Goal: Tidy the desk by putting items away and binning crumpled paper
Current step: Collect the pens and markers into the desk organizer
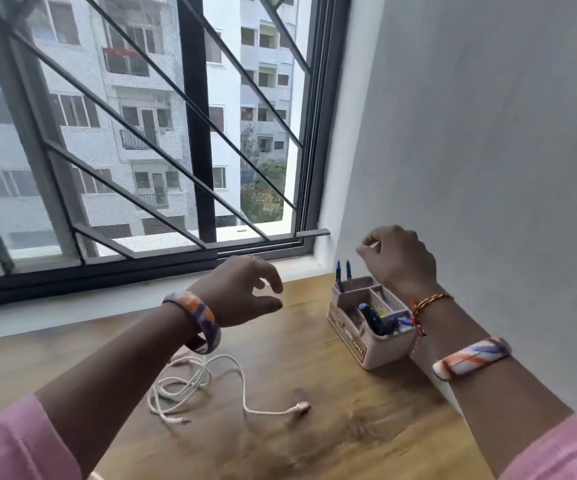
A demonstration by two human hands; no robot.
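Pink sleeves (13, 445) — left hand (242, 292) open, right hand (401, 258) pinched shut above organizer (372, 323).

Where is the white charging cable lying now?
The white charging cable lies loosely coiled on the wooden desk, under the left forearm, left of the beige desk organiser.

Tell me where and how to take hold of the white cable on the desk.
Grip the white cable at its bundled loops, coming straight down from above with the left hand, which hovers open nearest it. The loops lie flat and overlap in one clump on the wooden desk, so a single pinch there probably gathers most of it; the plug end trails off alone to the right and would drag.
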